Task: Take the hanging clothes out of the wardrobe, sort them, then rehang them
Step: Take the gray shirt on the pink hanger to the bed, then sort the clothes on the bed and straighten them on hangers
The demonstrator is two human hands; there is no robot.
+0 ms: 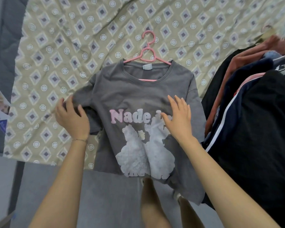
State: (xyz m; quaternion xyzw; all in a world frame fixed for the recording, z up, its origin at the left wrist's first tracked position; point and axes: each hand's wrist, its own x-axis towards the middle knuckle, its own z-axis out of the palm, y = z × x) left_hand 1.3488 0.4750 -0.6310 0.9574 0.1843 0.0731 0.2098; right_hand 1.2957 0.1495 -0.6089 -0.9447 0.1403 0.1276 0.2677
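**Sorting under way, rehanging not begun**

Your grey T-shirt point(138, 99) lies on its pink hanger point(148, 53) at the near edge of the bed point(56, 46), with its hem hanging over that edge. Your right hand point(178, 116) rests flat on the shirt's chest, fingers spread. Your left hand point(71, 116) covers the left sleeve; pinching or just pressing, I cannot tell. 1 pile of clothes point(253, 112) sits along the right edge. Removal looks largely done; rehanging likely all remains.
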